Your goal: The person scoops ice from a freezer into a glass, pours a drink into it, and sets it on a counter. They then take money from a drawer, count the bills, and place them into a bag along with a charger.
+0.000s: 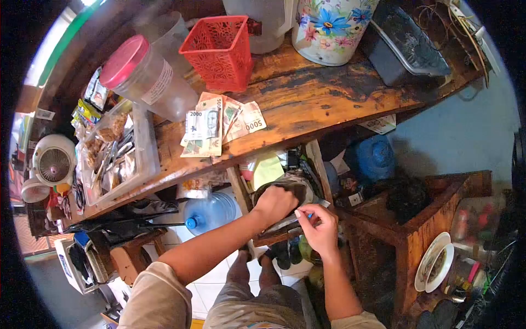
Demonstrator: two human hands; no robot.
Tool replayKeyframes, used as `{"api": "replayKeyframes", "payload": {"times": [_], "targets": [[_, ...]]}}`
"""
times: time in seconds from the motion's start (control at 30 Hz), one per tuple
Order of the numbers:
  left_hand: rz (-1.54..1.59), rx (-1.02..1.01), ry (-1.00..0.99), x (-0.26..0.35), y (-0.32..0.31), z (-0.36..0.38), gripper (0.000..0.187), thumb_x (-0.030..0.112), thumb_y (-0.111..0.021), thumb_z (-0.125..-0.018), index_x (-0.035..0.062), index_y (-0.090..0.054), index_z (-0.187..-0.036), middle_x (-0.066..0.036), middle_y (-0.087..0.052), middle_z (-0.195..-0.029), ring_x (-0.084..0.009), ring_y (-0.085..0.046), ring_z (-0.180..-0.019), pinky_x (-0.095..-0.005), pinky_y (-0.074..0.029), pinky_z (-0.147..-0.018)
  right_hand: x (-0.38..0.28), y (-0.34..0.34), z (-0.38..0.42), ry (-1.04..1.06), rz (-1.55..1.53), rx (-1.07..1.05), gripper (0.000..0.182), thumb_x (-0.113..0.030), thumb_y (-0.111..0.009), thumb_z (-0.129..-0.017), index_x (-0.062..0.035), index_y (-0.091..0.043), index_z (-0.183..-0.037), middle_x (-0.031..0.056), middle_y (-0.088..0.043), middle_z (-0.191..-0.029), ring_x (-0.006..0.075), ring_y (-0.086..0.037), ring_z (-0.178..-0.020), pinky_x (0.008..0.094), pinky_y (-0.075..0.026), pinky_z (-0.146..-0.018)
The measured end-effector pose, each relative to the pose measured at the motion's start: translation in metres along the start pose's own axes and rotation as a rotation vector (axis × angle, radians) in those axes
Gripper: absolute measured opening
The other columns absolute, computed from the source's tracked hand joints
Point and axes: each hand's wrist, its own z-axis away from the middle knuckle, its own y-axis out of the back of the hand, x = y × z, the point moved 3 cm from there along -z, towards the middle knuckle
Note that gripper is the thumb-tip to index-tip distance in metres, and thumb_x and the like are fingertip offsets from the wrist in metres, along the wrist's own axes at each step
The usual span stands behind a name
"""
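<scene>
Hands working under the counter.
Left hand (275,203) reaches into a bag (290,189); right hand (318,225) pinches something small beside it; banknotes (219,125) lie above.

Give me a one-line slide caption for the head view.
Below a wooden counter strewn with banknotes, the left hand reaches into a dark container while the right hand pinches something small.

The person wears a short-sleeved top of pale beige or khaki cloth; the left sleeve (150,296) ends above the elbow with a loose, slightly rumpled hem, and a strip of the right sleeve (356,322) shows at the bottom edge. Both forearms are bare, with no watch, bracelet or ring to be seen on the left hand (275,204) or right hand (319,226). Grey-brown shorts (252,310) with a faint mottled pattern cover the thighs, and the lower legs are bare.
</scene>
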Motion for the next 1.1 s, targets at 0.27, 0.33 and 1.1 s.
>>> {"api": "replayKeyframes", "payload": {"times": [0.27, 0.33, 1.1], "targets": [[0.743, 0.641, 0.352, -0.044, 0.160, 0.095, 0.015, -0.003, -0.071, -0.076, 0.0043, -0.073, -0.089, -0.008, -0.071, -0.083, -0.0140, -0.065, -0.071, -0.0278, -0.051, -0.063, 0.002, 0.000, -0.004, -0.026, -0.007, -0.044, 0.009, -0.010, -0.072, -0.082, -0.0044, -0.068, -0.088, 0.0028, -0.067, -0.077, 0.0066, -0.048, -0.051, 0.0233, -0.038, -0.047], [0.864, 0.651, 0.461, -0.056, 0.171, 0.097, 0.011, 0.003, -0.069, -0.084, 0.0047, -0.074, -0.094, -0.005, -0.071, -0.081, -0.0066, -0.061, -0.069, -0.0233, -0.048, -0.060, 0.001, -0.002, -0.005, -0.020, -0.032, -0.050, 0.009, -0.010, -0.072, -0.082, -0.0043, -0.068, -0.088, 0.0026, -0.067, -0.077, 0.0068, -0.049, -0.051, 0.0233, -0.038, -0.048], [0.278, 0.516, 0.611, 0.004, 0.040, 0.092, 0.037, 0.038, -0.077, -0.073, 0.0103, -0.064, -0.093, -0.009, -0.063, -0.083, -0.0287, -0.062, -0.073, -0.0385, -0.049, -0.065, 0.001, 0.000, -0.003, -0.016, -0.003, -0.029, 0.009, -0.009, -0.071, -0.083, -0.0036, -0.068, -0.089, 0.0019, -0.067, -0.079, 0.0056, -0.046, -0.051, 0.0220, -0.036, -0.047]]}}
